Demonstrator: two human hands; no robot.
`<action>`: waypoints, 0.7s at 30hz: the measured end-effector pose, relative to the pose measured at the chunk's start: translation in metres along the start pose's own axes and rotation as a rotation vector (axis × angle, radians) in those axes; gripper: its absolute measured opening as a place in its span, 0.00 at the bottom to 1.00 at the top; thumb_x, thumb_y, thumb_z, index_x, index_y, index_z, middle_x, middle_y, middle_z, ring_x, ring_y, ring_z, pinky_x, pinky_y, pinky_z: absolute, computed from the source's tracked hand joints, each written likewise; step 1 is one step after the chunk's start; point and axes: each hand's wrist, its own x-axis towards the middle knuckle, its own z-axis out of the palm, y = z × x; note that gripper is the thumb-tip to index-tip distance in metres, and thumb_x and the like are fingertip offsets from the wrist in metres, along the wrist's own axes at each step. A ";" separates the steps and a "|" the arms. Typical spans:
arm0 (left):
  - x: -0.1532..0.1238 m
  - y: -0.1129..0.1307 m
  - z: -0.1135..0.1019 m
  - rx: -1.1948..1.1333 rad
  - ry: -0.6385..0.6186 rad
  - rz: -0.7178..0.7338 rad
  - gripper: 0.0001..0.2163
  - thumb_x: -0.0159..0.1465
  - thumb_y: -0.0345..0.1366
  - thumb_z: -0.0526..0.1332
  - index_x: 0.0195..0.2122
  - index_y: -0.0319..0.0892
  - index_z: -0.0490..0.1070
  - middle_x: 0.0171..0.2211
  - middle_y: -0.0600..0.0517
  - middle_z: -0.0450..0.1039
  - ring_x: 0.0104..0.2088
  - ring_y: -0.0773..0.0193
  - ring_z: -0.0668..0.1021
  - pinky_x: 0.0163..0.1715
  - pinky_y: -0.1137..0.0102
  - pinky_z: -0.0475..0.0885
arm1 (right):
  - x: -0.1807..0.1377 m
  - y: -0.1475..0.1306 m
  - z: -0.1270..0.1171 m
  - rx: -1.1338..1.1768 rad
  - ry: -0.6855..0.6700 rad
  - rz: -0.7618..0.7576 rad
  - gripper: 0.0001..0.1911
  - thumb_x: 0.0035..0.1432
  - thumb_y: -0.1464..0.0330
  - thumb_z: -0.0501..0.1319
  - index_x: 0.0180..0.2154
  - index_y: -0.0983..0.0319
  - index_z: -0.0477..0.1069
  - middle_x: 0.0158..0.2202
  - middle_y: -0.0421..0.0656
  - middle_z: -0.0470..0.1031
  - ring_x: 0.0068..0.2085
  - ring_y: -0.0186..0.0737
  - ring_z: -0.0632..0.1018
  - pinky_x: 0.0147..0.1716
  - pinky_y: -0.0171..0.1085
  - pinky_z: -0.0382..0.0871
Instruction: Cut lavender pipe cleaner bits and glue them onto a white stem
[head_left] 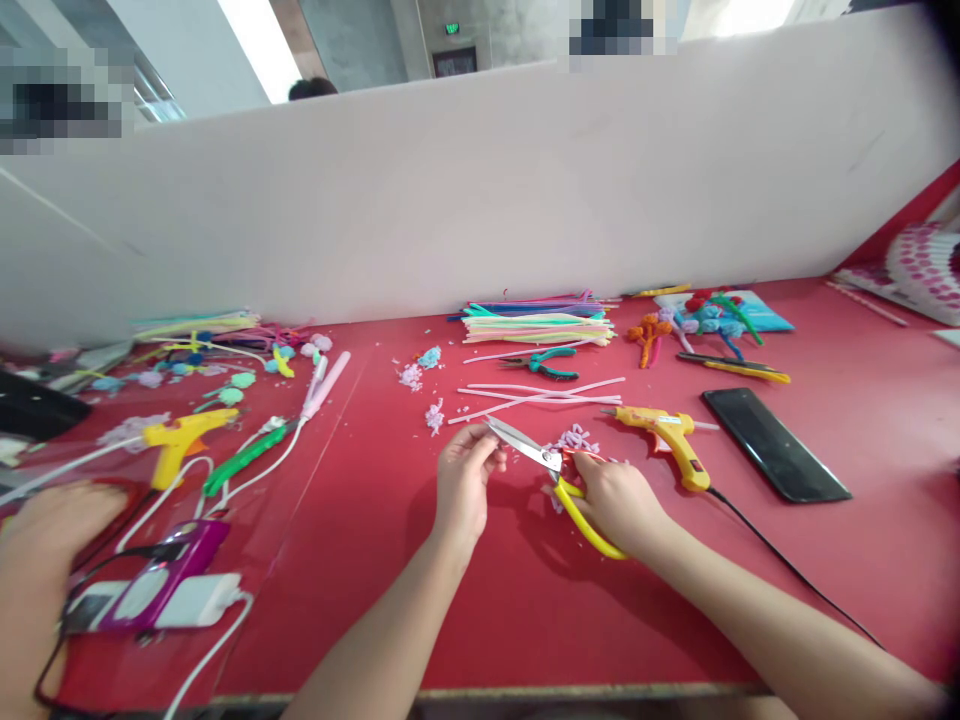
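The right hand is closed around the yellow-handled scissors, which are held above the table, blades pointing left to the fingertips of the left hand. The left thumb and fingers are drawn together close by the blade tip; whether anything is pinched there I cannot tell.

Under and around this grip spreads a red table, sprinkled with pale specks. Pink clippings lie just beyond the scissors. Past them come pink stems, some crossing, then teal pliers, and farthest a bundle of coloured stems near the partition's foot. Small fluffy heaps sit beyond the left hand.

Right of the right hand rests a yellow glue gun, its cord trailing toward the near right, with a black phone farther right. Beyond these lie fuzzy shapes and a blue packet.

Well left of the left hand, past a thin seam in the surface, are a power strip, a second glue gun and a co-worker's blurred arm.

A white partition closes off the far side; over it show grey walls, a green lit sign and the top of a head.
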 end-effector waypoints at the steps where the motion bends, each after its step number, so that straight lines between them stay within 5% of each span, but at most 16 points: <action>1: 0.000 0.000 0.000 0.001 -0.001 0.000 0.06 0.49 0.31 0.64 0.28 0.37 0.71 0.20 0.56 0.69 0.20 0.74 0.69 0.20 0.78 0.63 | 0.000 0.000 0.000 -0.001 -0.002 0.000 0.20 0.59 0.52 0.49 0.34 0.63 0.65 0.24 0.46 0.75 0.26 0.44 0.77 0.21 0.36 0.45; 21: 0.000 0.000 0.000 0.029 0.023 0.001 0.06 0.49 0.32 0.65 0.27 0.38 0.70 0.19 0.57 0.67 0.20 0.74 0.68 0.21 0.78 0.63 | 0.000 0.002 0.001 0.014 -0.014 0.012 0.17 0.59 0.55 0.50 0.31 0.61 0.63 0.24 0.47 0.75 0.25 0.44 0.76 0.22 0.36 0.44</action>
